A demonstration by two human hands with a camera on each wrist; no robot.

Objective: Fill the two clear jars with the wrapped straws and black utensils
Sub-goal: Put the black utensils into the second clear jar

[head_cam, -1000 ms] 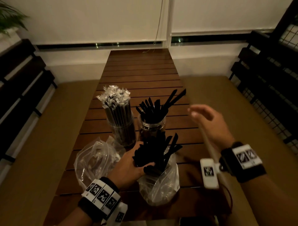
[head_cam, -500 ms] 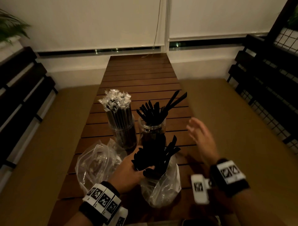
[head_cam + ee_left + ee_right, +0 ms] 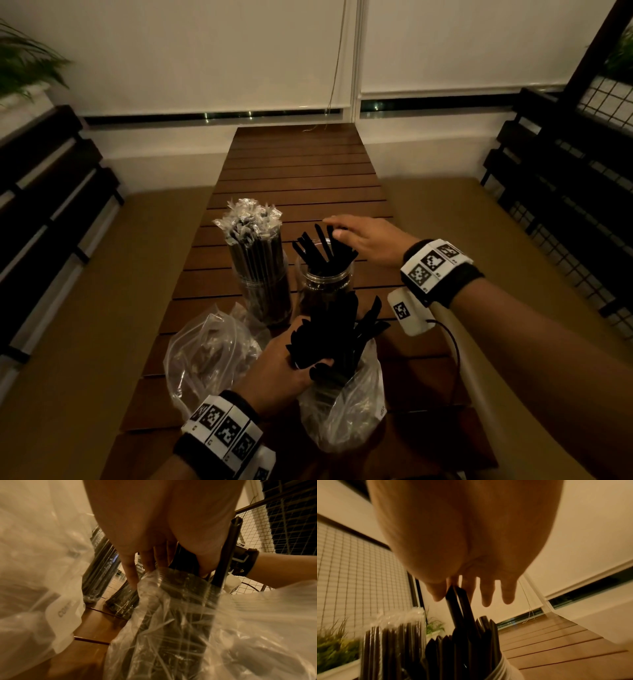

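Fingers (image 3: pixel 486 595) straight on slim black utensils (image 3: pixel 462 615), ribbed clear jar (image 3: pixel 323 284)

The left hand (image 3: pixel 163 524) fills the top of the view, its fingers (image 3: pixel 130 573) and thumb curled round a bundle of black utensils (image 3: pixel 224 555) that stands in a clear plastic bag (image 3: pixel 171 622). Beyond the fingers, two clear jars (image 3: pixel 120 601) with dark contents stand on the slatted wooden bench (image 3: pixel 96 627). Another crumpled plastic bag (image 3: pixel 34 574) lies at left. A banded wrist (image 3: pixel 248 562) reaches in from the right.
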